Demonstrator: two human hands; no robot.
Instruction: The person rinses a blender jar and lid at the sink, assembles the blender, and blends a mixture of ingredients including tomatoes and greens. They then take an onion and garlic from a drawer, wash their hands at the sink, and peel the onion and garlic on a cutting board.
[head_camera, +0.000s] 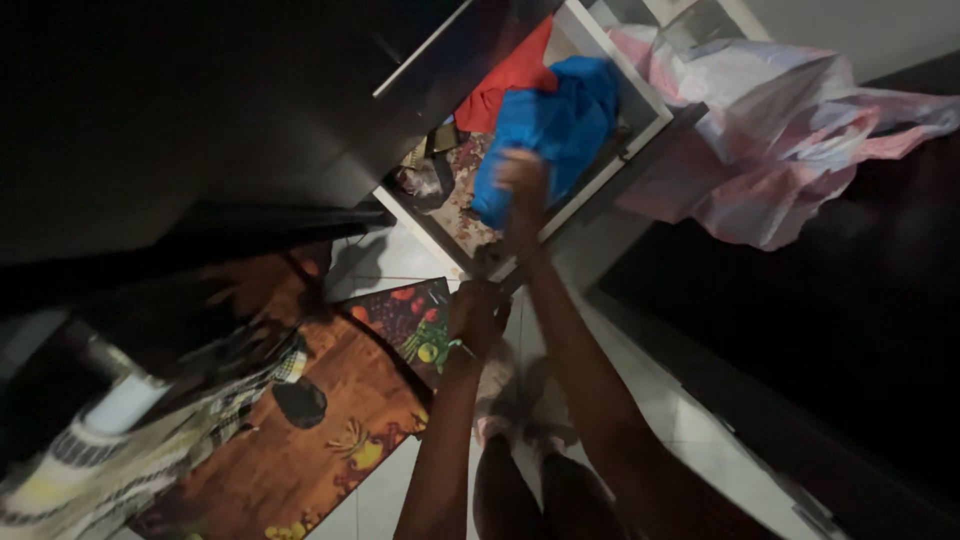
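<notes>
While the right hand (522, 178) is reaching into the open white drawer (610, 60), its grip is closing on the blue cloth (560, 120) lying inside; the left hand (477, 315) is gripping the drawer's front edge, seemingly steadying it.

This is a room in a home. An open white drawer (600, 60) in dark wooden furniture holds folded cloth: a bright blue fabric bundle (550, 130) with a red cloth (505, 80) just behind it. Below the drawer lies a pale tiled floor (700, 420) with a brown mat printed with fruit (330, 420). Right of the drawer hangs a pink and white sheet (780, 140).
</notes>
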